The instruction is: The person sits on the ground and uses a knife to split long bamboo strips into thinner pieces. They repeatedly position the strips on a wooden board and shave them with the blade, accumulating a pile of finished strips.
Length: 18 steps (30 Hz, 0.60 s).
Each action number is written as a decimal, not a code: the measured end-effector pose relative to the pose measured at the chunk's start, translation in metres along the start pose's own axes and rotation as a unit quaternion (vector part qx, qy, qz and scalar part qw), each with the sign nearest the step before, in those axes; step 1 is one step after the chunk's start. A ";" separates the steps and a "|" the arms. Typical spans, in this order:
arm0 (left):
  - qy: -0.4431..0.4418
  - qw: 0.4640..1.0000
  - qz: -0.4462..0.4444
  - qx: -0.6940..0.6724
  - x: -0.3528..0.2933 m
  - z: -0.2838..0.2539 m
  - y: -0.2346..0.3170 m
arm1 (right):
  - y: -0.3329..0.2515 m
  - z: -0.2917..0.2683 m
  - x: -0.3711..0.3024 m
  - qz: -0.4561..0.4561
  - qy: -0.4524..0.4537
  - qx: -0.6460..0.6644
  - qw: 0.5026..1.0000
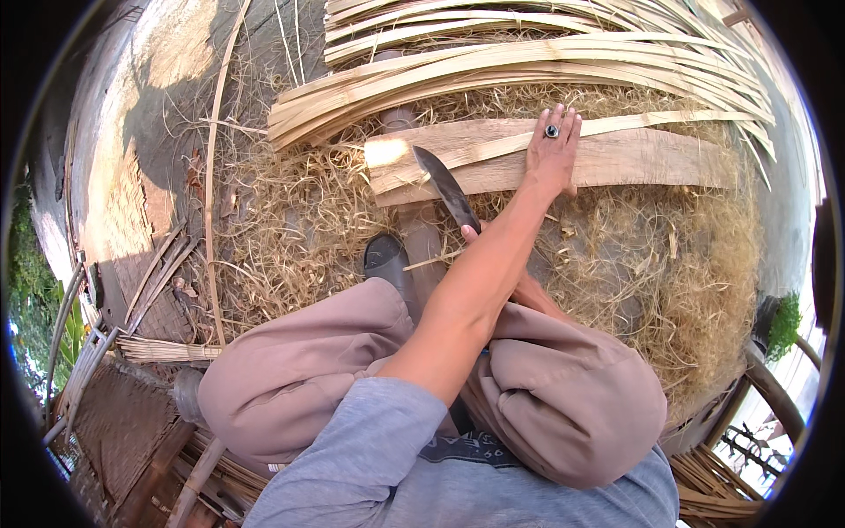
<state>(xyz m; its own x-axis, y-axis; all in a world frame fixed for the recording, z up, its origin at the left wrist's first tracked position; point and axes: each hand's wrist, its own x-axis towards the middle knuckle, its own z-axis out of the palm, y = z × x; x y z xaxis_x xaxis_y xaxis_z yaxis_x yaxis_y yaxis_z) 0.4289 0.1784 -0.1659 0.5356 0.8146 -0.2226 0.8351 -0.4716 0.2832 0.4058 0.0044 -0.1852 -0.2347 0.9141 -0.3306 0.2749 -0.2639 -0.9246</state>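
Note:
My left arm crosses over my right one. My left hand (553,154), a dark-stoned ring on one finger, lies flat with fingers outstretched on a pale bamboo strip (488,151). That strip runs slantwise across a wooden board (642,160). My right hand (471,232), mostly hidden under my left forearm, is closed round the handle of a large knife (446,187). The dark blade points up and left, its tip over the board's left part beside the strip. Whether the edge touches the strip I cannot tell. A thin sliver (433,260) sticks out near my right hand.
Beyond the board lie bundles of long split strips (493,72). Curly shavings (290,211) cover the ground on both sides. A long single strip (211,176) lies at left. My dark shoe (385,257) is below the board, and more strips (713,488) lie at lower right.

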 end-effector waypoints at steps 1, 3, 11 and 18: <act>-0.004 1.000 0.000 -0.012 0.000 -0.001 -0.001 | -0.009 -0.013 -0.001 -0.009 0.011 0.041 0.999; 0.010 1.000 -0.001 0.006 -0.001 -0.002 -0.001 | -0.012 -0.010 -0.001 0.042 0.017 0.124 0.991; 0.033 0.999 0.011 -0.002 0.001 -0.003 0.001 | 0.003 0.008 0.006 0.241 0.106 0.376 0.889; 0.040 0.999 0.013 -0.013 -0.002 -0.001 -0.004 | -0.037 0.031 -0.003 -0.047 -0.014 -0.114 0.992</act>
<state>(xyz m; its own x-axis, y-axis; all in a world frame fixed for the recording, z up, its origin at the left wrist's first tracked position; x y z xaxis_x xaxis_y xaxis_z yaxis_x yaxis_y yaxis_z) 0.4249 0.1789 -0.1661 0.5445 0.8271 -0.1392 0.8169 -0.4853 0.3117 0.3677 0.0016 -0.1554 -0.2942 0.9216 -0.2531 0.4530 -0.0988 -0.8860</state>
